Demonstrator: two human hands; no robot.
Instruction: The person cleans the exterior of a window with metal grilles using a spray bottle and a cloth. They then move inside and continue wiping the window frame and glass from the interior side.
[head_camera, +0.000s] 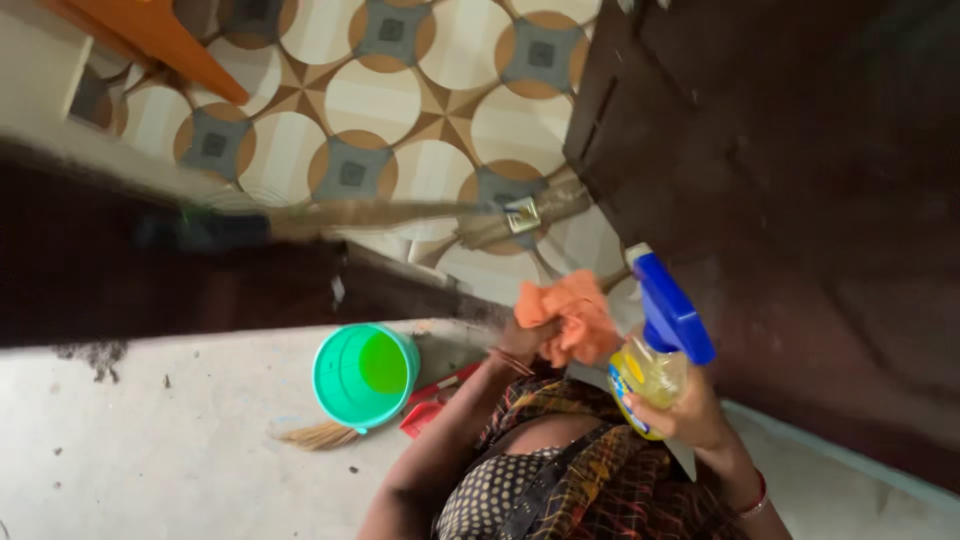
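Left hand: fingers closed round a bunched orange cloth, held up at chest height. Right hand: fingers wrapped round a spray bottle, pale yellow liquid inside, blue trigger head on top.

Bottle's long axis runs roughly upright, tilted a little away from me; nozzle seems to point toward the dark door ahead on the right (motion blur, so not certain). Cloth sits just left of the bottle, nearly touching it; both are near the door, the bottle hand nearer.

Label: a band round the bottle's lower body, blue and yellow, curved edge; print not readable.

Below on the pale floor: green bucket standing open, broom bristles just beside it, something red right of that.
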